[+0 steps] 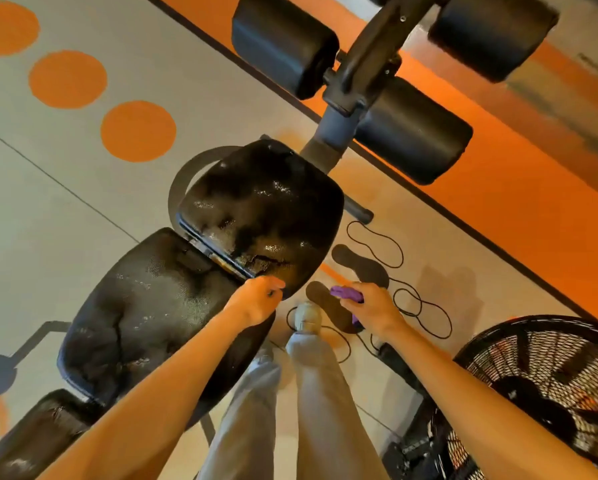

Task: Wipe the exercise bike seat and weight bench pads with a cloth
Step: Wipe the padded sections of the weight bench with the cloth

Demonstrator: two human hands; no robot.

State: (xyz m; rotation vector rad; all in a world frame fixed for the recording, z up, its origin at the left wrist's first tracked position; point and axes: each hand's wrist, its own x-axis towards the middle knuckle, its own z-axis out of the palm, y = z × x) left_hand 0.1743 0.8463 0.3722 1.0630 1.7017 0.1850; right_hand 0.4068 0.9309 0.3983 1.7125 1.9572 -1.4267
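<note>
The right hand point(373, 308) holds a bunched purple cloth point(346, 295) in curled fingers, off the bench, over the floor point(65, 209) beside the worn black seat pad point(266, 213). The left hand point(257, 299) hangs at that pad's near edge, fingers curled; whether it grips the edge I cannot tell. The cracked back pad point(145, 306) lies nearer, roller pads point(283, 46) beyond, a fan point(546, 382) at right

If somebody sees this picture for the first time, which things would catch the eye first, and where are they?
First the worn black bench pads, cracked and shiny, running from lower left to the centre. Next the purple cloth gripped in the right hand just right of the pads, while the left hand is at the seat pad's near edge. Orange dots mark the floor at upper left.
</note>
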